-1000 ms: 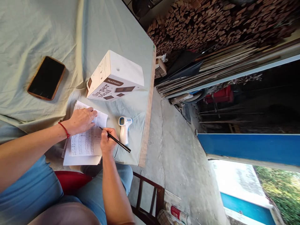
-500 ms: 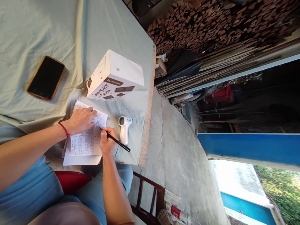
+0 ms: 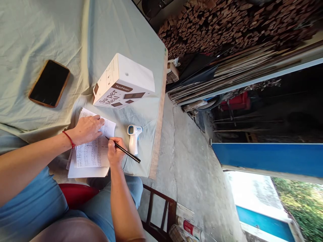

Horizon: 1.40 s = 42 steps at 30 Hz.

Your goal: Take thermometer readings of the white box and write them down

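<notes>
Sheets of paper (image 3: 87, 154) covered in handwriting lie at the near edge of the cloth-covered table. My left hand (image 3: 89, 129), with a red cord at the wrist, rests flat across the upper part of the top sheet, fingers stretched out. A black pen (image 3: 130, 155) is pinched in my right hand (image 3: 116, 151), its tip on the paper close to my left fingers. Just right of that hand lies a white and blue infrared thermometer (image 3: 134, 137). Beyond the paper stands a white box (image 3: 135, 75) printed "Super Meal".
A phone (image 3: 49, 83) in a brown case lies at the left on the pale tablecloth (image 3: 108, 27). The table's wooden edge (image 3: 158, 134) runs along the right. A dark wooden chair (image 3: 161, 215) stands on the concrete floor, and stacked firewood (image 3: 227, 27) lines the back.
Almost nothing differs. Both hands and the pen keep their places on the paper, and the view has shifted very slightly.
</notes>
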Available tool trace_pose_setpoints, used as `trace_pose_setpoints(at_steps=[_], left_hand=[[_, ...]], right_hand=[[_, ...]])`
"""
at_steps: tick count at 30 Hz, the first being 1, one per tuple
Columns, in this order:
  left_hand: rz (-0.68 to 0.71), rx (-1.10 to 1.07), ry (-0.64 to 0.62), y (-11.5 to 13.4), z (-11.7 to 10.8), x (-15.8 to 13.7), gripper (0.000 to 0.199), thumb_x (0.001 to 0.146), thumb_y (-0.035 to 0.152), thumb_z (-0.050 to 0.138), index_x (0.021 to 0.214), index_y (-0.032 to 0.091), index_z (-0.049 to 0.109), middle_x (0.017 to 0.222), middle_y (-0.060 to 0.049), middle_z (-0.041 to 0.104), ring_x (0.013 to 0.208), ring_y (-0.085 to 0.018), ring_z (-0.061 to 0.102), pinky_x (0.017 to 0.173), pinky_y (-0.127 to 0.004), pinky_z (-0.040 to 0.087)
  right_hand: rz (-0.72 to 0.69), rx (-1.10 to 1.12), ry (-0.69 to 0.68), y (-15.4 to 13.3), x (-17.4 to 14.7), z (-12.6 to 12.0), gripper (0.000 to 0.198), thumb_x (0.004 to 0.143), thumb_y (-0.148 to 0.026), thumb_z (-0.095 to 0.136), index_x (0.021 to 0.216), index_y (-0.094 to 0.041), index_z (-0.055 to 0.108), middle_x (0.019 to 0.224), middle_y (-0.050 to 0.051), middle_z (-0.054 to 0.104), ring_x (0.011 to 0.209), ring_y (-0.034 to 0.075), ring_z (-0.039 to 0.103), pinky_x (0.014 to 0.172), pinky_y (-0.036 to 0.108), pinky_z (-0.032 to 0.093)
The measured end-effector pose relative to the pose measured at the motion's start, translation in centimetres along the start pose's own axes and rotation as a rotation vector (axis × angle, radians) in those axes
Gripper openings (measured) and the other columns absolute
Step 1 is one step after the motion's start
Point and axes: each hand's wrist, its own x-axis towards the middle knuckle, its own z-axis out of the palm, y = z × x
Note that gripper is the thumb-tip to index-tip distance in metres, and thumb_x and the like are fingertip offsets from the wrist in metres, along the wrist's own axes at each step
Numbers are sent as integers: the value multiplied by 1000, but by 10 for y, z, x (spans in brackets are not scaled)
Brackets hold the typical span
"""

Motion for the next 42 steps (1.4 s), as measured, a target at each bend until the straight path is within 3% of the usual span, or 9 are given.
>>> trace_pose_setpoints(at_steps=[13,19,23,25,27,29,32,37,42], left_hand=[[-12,-7,-1,1,1,1,36,103,30,60,135,14,64,128,-13,69,113,-31,70,76,-37,50],[-12,-104,47,-8,0,6,34,97,30,65,126,14,68,119,-11,72,105,-29,71,77,-36,49],[-92,-262,197,-32,-12,13,19,90,31,68,105,19,69,98,-6,73,91,-24,69,75,-35,48],[-157,-309,303,-45,-20,17,19,86,28,70,102,20,66,99,-7,71,91,-24,67,78,-37,48],[-204,-372,451,-55,-28,21,38,81,29,74,116,22,61,119,-10,68,101,-27,66,84,-40,50],[-189,-456,529,-60,-33,26,65,78,30,79,136,23,51,142,-13,58,111,-28,63,92,-43,51],[-89,-552,478,-63,-33,37,89,74,30,82,151,24,38,151,-12,53,116,-28,63,97,-43,52],[-16,-591,447,-69,-23,59,85,71,24,80,147,20,42,136,-11,65,118,-31,67,98,-42,53],[-46,-638,491,-72,-21,65,77,74,25,77,143,18,45,138,-13,64,121,-32,66,104,-45,51]], right_hand=[[-11,11,-3,2,0,2,25,90,-40,52,77,-21,64,63,-3,58,56,14,52,57,27,46],[-4,50,296,-1,-5,1,29,94,-46,55,87,-20,64,71,0,64,62,15,60,62,30,53],[-5,38,452,-9,-6,-19,28,102,-45,53,101,-19,63,78,2,66,69,17,64,71,33,56],[-10,-27,484,-1,-1,-37,30,104,-47,49,101,-20,62,80,3,67,74,18,66,79,36,57],[-1,-152,459,16,5,-56,33,102,-53,51,98,-21,60,95,9,73,91,22,70,90,41,56],[48,-270,324,36,11,-71,41,91,-62,62,98,-22,57,120,16,72,112,28,69,98,47,53],[163,-259,138,58,14,-78,52,79,-68,70,98,-22,56,130,19,69,116,32,67,100,49,50],[230,-182,184,58,11,-66,50,77,-66,70,97,-23,54,133,16,67,119,31,63,102,46,46],[265,-161,189,49,21,-59,50,71,-64,73,91,-24,51,114,9,68,98,24,61,95,41,46]])
